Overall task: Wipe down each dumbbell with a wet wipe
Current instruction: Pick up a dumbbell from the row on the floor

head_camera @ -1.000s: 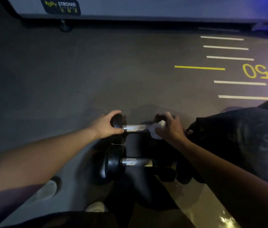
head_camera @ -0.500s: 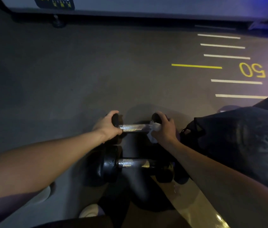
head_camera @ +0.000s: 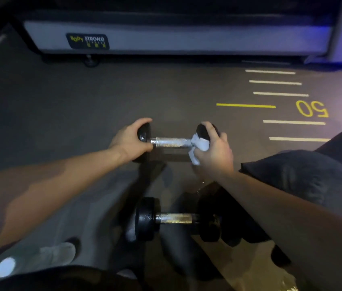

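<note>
We see a dim, grainy view with blue-purple light glowing at the upper right, soft blur throughout, and wide-angle bending at the edges.

head camera looks down, near the floor (head_camera: 82, 122).

A dim gym room has a dark grey rubber floor (head_camera: 82, 114) painted with white stripes (head_camera: 275, 82), one yellow line (head_camera: 245, 105) and a yellow number 50 (head_camera: 311, 109). A grey machine base (head_camera: 186, 42) bearing a dark logo plate (head_camera: 87, 41) stands beyond, under bluish light at right.
</note>
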Demonstrator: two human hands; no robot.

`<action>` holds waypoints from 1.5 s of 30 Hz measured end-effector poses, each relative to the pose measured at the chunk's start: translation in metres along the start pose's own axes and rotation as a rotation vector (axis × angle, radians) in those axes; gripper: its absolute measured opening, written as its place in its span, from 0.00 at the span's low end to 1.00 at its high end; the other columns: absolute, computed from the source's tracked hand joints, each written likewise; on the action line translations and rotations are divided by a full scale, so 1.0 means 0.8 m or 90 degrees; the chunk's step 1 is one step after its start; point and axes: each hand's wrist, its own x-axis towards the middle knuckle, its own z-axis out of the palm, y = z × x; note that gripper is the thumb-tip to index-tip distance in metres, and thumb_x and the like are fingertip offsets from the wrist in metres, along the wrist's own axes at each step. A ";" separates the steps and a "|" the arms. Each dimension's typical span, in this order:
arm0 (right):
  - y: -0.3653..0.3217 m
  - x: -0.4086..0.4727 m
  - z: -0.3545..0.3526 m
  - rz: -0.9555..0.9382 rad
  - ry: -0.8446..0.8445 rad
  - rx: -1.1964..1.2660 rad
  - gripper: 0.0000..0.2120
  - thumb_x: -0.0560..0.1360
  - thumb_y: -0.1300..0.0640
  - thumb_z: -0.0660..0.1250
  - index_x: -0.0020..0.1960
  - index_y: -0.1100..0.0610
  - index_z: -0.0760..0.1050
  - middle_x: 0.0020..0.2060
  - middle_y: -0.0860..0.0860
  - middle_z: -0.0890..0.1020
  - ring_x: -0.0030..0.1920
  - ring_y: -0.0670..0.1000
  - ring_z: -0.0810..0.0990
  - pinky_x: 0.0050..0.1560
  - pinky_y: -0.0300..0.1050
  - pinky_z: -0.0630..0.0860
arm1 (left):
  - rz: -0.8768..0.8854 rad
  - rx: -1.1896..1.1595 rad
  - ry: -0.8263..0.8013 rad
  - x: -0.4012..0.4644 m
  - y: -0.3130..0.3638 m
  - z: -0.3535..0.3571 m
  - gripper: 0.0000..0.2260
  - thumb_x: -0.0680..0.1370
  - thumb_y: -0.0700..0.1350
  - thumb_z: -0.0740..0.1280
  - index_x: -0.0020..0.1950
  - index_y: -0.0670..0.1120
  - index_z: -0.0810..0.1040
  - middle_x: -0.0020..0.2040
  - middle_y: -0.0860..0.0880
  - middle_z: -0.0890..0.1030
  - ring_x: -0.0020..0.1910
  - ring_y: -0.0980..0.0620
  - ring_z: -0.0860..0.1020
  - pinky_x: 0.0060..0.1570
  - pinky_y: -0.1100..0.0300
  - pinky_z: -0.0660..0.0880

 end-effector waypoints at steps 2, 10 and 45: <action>-0.021 0.004 -0.041 -0.029 0.018 -0.001 0.29 0.73 0.49 0.67 0.71 0.38 0.63 0.57 0.53 0.70 0.50 0.59 0.77 0.48 0.45 0.69 | 0.034 -0.011 0.027 -0.007 0.038 -0.029 0.36 0.69 0.45 0.76 0.74 0.61 0.70 0.65 0.50 0.79 0.62 0.46 0.78 0.60 0.55 0.76; -0.044 -0.047 -0.242 -0.061 0.167 -0.033 0.37 0.66 0.54 0.71 0.71 0.36 0.63 0.55 0.52 0.71 0.51 0.60 0.77 0.47 0.45 0.68 | 0.191 -0.065 0.104 -0.089 0.209 -0.072 0.33 0.69 0.48 0.75 0.72 0.64 0.70 0.64 0.51 0.80 0.60 0.46 0.78 0.57 0.52 0.79; 0.151 -0.154 -0.367 0.055 0.147 -0.092 0.29 0.70 0.51 0.67 0.69 0.39 0.63 0.58 0.56 0.70 0.54 0.66 0.77 0.54 0.55 0.76 | 0.328 0.049 -0.055 -0.145 0.323 0.093 0.32 0.68 0.57 0.73 0.71 0.69 0.68 0.62 0.55 0.80 0.58 0.46 0.79 0.54 0.53 0.78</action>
